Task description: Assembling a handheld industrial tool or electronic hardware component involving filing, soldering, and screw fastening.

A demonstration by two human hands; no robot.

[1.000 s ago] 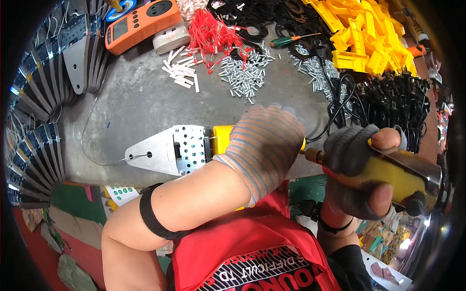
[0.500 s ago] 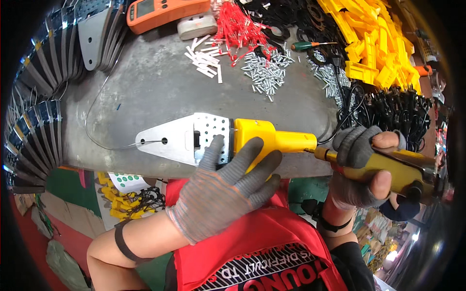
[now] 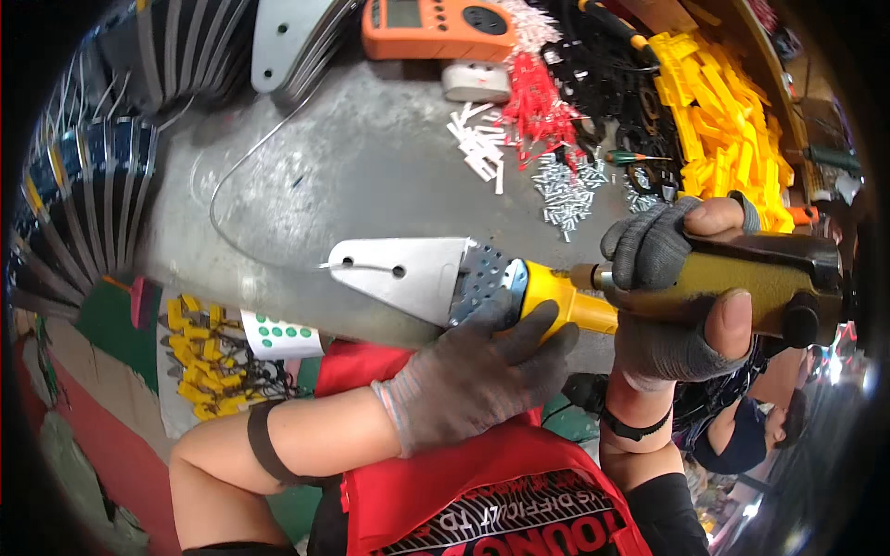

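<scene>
- The left hand (image 3: pixel 473 375), in a grey knit glove, is lying open at lower centre, its spread fingers resting against the underside of the yellow tool (image 3: pixel 649 296) where the yellow neck meets the metal plate (image 3: pixel 417 276).
- The right hand (image 3: pixel 672 296), in a worn glove with bare fingertips showing, is wrapping tightly around the tool's olive-yellow handle at right of centre.
- The tool is lying level across the middle of the frame, over the near edge of the grey workbench (image 3: pixel 371 167), with the flat, silvery, perforated plate pointing left.
- A thin wire (image 3: pixel 222 185) is curving from the plate's tip up toward the upper left.
- Bare, scuffed bench surface is lying open above the plate; the bench edge is running just below it.
- Farther up, small white pieces (image 3: pixel 477 148), red pieces (image 3: pixel 538 97) and tiny metal pieces (image 3: pixel 565 190) are lying in loose heaps.
- Yellow plastic parts (image 3: pixel 723 120) are piling up at upper right.
- An orange meter (image 3: pixel 436 23) is sitting at the top edge.
- Fanned metal plates (image 3: pixel 83 185) are lining the left rim.
</scene>
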